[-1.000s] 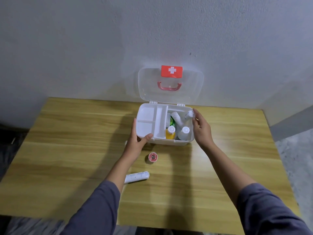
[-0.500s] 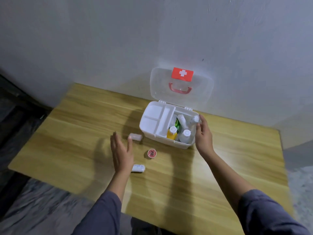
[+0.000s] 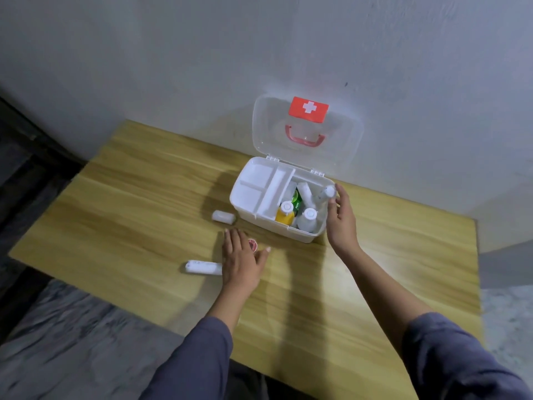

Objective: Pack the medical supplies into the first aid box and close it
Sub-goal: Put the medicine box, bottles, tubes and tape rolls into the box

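Half-hidden red roll [image 3: 253, 244] under left hand [image 3: 240, 262]

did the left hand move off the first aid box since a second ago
Yes. The left hand left the first aid box's front rim and now sits nearer the person, over the small red roll on the table.

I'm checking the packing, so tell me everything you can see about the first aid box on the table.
The first aid box looks like white plastic and stands open at the wooden table's far edge. Its clear hinged lid is upright by the wall, with a red cross label and a red handle. A white divided tray, seemingly empty, fills the left part. The right part holds a yellow bottle, white bottles and something green. The right hand is at its right end, fingertips near a white bottle by the rim.
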